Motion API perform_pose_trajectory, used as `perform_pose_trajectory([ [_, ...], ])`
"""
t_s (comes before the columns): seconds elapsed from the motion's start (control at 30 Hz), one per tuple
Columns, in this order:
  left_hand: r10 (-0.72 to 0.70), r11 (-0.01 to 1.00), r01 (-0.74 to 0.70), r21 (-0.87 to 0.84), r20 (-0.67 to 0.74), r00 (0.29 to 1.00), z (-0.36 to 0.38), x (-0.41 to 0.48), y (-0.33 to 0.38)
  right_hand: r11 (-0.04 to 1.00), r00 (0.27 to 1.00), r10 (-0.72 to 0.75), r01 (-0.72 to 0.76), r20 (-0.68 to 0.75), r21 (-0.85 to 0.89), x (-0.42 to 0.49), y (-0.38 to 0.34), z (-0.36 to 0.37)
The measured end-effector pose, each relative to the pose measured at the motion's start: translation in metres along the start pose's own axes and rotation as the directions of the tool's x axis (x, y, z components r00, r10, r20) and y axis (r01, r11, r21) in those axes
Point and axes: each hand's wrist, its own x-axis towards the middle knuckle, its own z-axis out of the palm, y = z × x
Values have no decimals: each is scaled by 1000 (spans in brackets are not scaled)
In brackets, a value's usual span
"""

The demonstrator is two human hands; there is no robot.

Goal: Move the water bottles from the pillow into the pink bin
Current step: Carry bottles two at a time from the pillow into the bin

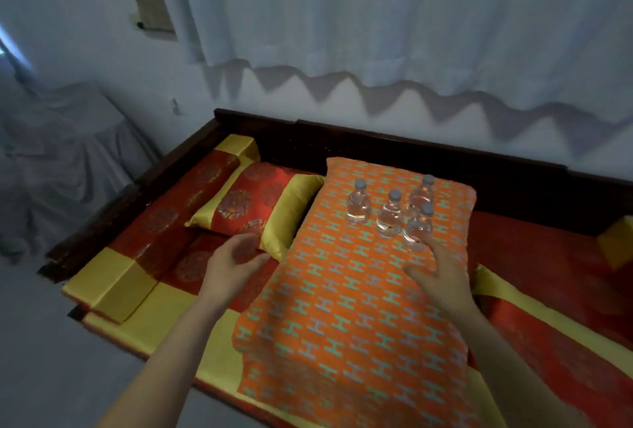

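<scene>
Both forearms reached forward from the near edge of the bed (pixel 565 331). Left hand (pixel 233 265) hovered palm-down over the red-and-yellow cover, beside the left edge of the pillow (pixel 342 307); fingers loosely spread and slightly curled, holding nothing, blurred. Right hand (pixel 442 275) lay over the pillow's right half, fingers spread wide and pointed at the bottles, thumb out to the left. Fingertips were at the base of the nearest bottle (pixel 418 227); contact could not be told. No grip closed on it.

Four bottles stood upright on the far end of the pillow, clear, grey caps: left bottle (pixel 358 203), middle bottle (pixel 390 215), far bottle (pixel 423 193) near the far right corner, nearest bottle just in front of it. No readable labels.

Pillow: orange, repeating teal H-shaped pattern. A cushion (pixel 253 206) lay against the pillow's far left edge. Pink bin not in view.
</scene>
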Motion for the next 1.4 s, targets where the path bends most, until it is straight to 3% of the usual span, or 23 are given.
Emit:
perform_pose_trajectory([
  [0.27, -26, 998, 36, -44, 220, 975, 81, 125, -18, 967, 973, 227, -222, -33, 122, 104, 21, 54],
  [0.6, 96, 988, -140, 61, 467, 879, 183, 228, -12, 964, 964, 251, -242, -82, 111, 179, 39, 98],
  [0.8, 88, 995, -103, -8, 586, 805, 240, 269, -19, 969, 963, 246, -244, -112, 26, 196, 60, 115],
  [0.93, 127, 991, -123, -50, 620, 774, 272, 292, -23, 960, 943, 279, -267, -182, 85, 204, 65, 128],
  [1.07, 155, 986, -164, -39, 592, 791, 287, 301, -29, 950, 929, 311, -311, -201, 33, 214, 74, 139],
  [1.2, 147, 986, -166, -18, 564, 812, 295, 304, -36, 943, 921, 307, -329, -238, -56, 218, 82, 147],
  [1.4, 57, 995, -93, 36, 558, 828, 285, 302, -43, 937, 898, 333, -350, -287, -9, 219, 80, 153],
])
